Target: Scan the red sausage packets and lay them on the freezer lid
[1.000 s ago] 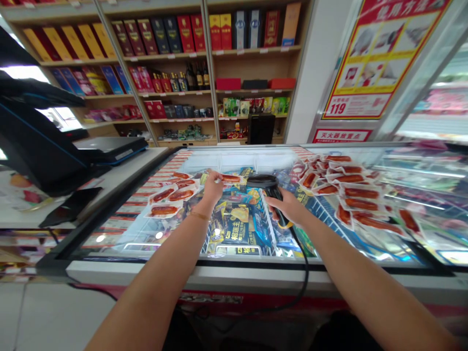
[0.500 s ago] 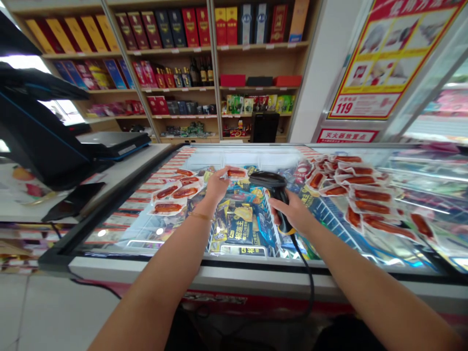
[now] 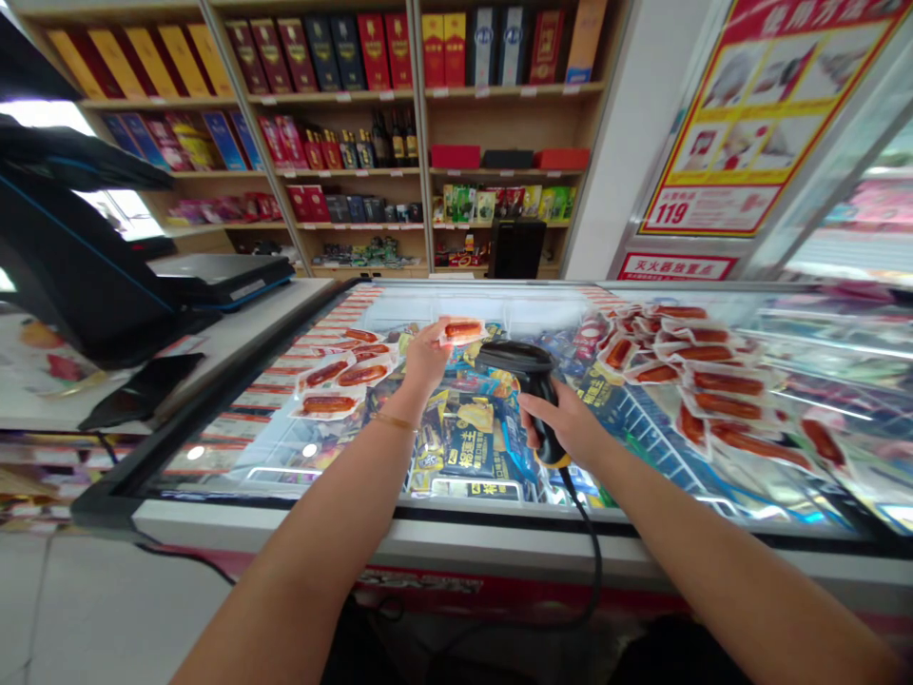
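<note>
The left hand [image 3: 426,357] pinches a sealed sausage packet [image 3: 463,330] by its left end between narrowed fingertips. The packet is out past the middle of the freezer [image 3: 206,521], toward its far edge; whether it touches the glass top is hard to tell. The right hand [image 3: 563,419] wraps the grip of a black scanner [image 3: 516,358], whose head is close to the packet's right end but apart from it; the trigger finger's exact pressure cannot be made out.

Compared with half a second ago, the packet sits slightly higher and looks brighter, with a reddish glow near the fingers. The scanner's head has shifted a little left and closer. Taken together, this suggests that the packet is now being presented to the scanner's beam, though nothing visible confirms a reading.

A loose group of packets [image 3: 329,404] lies toward the freezer's left edge, and a larger heap of packets [image 3: 726,382] toward the right; both look the same as before. The scanner's cable [image 3: 596,571] drops over the front edge. Beyond the left edge, a scale [image 3: 221,276] stands on the bench [image 3: 235,333].
</note>
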`<state>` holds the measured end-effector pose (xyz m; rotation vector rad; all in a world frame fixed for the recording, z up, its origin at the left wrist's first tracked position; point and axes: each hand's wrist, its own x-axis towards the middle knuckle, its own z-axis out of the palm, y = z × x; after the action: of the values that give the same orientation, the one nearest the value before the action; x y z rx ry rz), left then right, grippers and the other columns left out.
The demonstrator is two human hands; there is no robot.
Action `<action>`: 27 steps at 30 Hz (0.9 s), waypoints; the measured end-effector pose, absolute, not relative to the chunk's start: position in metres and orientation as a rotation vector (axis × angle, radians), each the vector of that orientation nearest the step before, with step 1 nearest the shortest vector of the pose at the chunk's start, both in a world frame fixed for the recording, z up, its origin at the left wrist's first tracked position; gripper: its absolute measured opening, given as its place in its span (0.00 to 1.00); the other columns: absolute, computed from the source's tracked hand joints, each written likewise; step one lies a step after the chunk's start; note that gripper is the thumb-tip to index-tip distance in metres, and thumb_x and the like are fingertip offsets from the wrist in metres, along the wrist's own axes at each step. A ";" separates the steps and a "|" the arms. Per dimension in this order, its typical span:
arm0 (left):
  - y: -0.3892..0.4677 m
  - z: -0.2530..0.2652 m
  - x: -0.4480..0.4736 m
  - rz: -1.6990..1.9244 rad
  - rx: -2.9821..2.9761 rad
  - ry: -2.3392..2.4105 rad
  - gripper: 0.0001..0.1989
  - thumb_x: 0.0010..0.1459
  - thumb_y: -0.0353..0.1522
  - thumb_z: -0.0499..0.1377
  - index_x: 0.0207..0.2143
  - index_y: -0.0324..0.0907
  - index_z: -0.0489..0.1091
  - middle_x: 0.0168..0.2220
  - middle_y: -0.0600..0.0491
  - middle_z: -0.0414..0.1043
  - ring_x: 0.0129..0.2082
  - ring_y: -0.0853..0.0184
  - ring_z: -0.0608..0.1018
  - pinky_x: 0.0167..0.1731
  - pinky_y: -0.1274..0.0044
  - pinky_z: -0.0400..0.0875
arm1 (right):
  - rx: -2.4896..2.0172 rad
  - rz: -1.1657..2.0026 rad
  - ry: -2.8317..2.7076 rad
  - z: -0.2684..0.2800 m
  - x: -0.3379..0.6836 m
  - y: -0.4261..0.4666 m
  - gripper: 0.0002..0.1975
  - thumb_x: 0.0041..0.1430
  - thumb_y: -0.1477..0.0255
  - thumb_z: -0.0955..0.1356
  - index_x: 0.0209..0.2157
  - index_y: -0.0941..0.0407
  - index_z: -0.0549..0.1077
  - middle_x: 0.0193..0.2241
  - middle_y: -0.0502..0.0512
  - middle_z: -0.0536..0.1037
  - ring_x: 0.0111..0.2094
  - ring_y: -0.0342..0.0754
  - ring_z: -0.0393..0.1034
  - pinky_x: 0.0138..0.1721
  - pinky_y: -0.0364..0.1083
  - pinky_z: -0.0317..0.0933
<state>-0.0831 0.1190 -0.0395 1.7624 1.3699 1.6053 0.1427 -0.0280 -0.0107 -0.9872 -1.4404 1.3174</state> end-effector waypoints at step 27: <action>0.143 -0.028 0.127 1.344 1.712 0.951 0.26 0.46 0.18 0.55 0.50 0.37 0.71 0.52 0.44 0.73 0.47 0.66 0.78 0.49 0.74 0.71 | -1.325 0.900 -0.865 0.037 0.269 -0.017 0.11 0.51 0.69 0.71 0.30 0.54 0.64 0.15 0.45 0.68 0.12 0.42 0.63 0.12 0.41 0.57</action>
<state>0.1272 0.1430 -0.0284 1.7125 0.9509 1.3439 0.2686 -0.0171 0.0369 -1.3249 -0.8654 0.9002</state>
